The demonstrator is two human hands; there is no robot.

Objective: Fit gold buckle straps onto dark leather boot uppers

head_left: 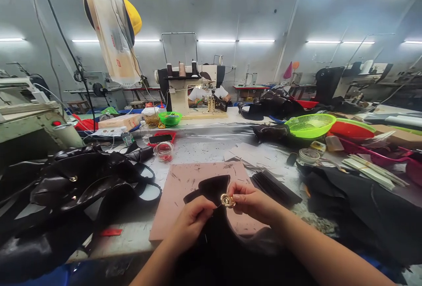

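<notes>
A black leather piece (207,189) lies on a pink board (184,180) on the workbench in front of me. A small gold metal clasp (227,200) sits at its edge. My right hand (252,200) pinches the clasp from the right. My left hand (193,220) is closed on the black leather just left of the clasp, and a thin dark tool or thread seems to run from it toward the clasp.
A heap of dark brown bags (75,180) lies at left, black fabric (356,202) at right. A stack of black strips (275,187) rests beside the board. Green baskets (310,125), a red tray with a phone (161,138), sewing machines (187,83) and a person stand behind.
</notes>
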